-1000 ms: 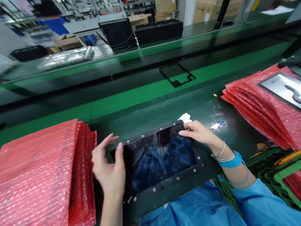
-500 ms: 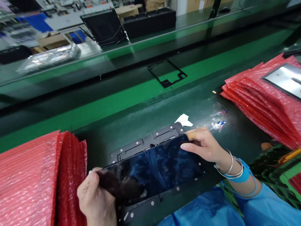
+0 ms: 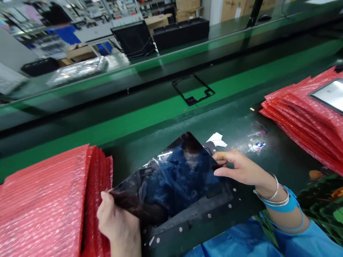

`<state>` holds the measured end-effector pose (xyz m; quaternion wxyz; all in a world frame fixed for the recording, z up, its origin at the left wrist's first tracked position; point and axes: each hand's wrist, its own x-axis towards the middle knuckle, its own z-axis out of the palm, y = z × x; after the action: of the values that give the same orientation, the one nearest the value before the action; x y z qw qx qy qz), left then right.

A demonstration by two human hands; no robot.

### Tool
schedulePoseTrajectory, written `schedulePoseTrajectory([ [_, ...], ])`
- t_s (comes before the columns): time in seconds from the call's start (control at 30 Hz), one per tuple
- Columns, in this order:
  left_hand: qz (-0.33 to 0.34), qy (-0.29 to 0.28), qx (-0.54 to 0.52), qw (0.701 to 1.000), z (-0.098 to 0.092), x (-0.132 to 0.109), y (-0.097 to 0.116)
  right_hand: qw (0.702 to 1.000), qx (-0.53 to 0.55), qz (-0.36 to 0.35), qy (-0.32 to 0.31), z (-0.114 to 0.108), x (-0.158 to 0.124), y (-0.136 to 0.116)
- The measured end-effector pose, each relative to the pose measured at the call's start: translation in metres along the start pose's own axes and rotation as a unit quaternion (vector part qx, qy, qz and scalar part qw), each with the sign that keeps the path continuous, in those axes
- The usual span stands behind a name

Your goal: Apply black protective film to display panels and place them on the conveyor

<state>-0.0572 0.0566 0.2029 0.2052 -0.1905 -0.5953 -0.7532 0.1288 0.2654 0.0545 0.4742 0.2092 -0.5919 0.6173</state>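
Note:
A glossy black screen panel [image 3: 177,171] is held tilted over a black fixture plate [image 3: 195,219] with round metal studs. At its left corner my left hand [image 3: 118,221] grips it, thumb on top. My right hand [image 3: 233,166] has the panel's right edge between thumb and fingers; the fingertips are partly hidden. Reflections of a blue garment show on the glass. Much of the fixture plate is covered by the panel.
Red bubble bags are stacked at left [image 3: 45,200] and another red stack [image 3: 302,110] lies at right, with a screen [image 3: 329,94] on top. A thin black frame [image 3: 189,101] rests on the green strip. A white paper piece [image 3: 217,139] and small scraps [image 3: 256,147] lie on the bench.
The panel has turned and tipped, its far edge rising to a corner that hides more of the fixture plate. Both hands stay at its ends. The camera view has shifted slightly.

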Motion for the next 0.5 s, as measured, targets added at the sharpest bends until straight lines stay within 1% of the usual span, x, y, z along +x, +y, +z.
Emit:
schedulePoseTrajectory([
  [0.07, -0.046, 0.025, -0.051, 0.997, 0.001, -0.003, 0.000, 1.000, 0.015, 0.018, -0.006, 0.000, -0.001, 0.009],
  [0.1, -0.066, 0.025, -0.070, 0.995, 0.001, -0.005, 0.000, 0.999, 0.041, 0.030, -0.005, 0.000, 0.000, 0.014],
  [0.13, -0.076, 0.006, -0.069, 0.995, 0.001, -0.007, 0.000, 0.996, 0.073, 0.045, -0.001, 0.000, 0.002, 0.018],
  [0.2, -0.122, -0.043, -0.056, 0.990, -0.001, -0.009, 0.000, 0.989, 0.132, 0.069, 0.000, 0.001, 0.011, 0.022],
  [0.23, -0.137, -0.066, -0.052, 0.987, -0.003, -0.009, 0.000, 0.986, 0.149, 0.075, -0.002, 0.002, 0.020, 0.021],
  [0.27, -0.137, -0.083, -0.052, 0.986, -0.005, -0.008, -0.001, 0.985, 0.156, 0.074, -0.004, 0.004, 0.031, 0.018],
  [0.33, -0.101, -0.111, -0.056, 0.987, -0.008, -0.007, -0.004, 0.984, 0.165, 0.066, 0.001, 0.011, 0.063, 0.008],
  [0.4, -0.064, -0.159, -0.051, 0.984, -0.009, -0.005, -0.007, 0.981, 0.177, 0.071, 0.030, 0.025, 0.107, -0.002],
  [0.47, -0.032, -0.225, 0.015, 0.974, -0.010, -0.006, -0.012, 0.980, 0.166, 0.088, 0.064, 0.043, 0.155, -0.005],
  [0.5, 0.005, -0.254, 0.074, 0.964, -0.010, -0.006, -0.015, 0.979, 0.156, 0.101, 0.082, 0.053, 0.179, -0.002],
])
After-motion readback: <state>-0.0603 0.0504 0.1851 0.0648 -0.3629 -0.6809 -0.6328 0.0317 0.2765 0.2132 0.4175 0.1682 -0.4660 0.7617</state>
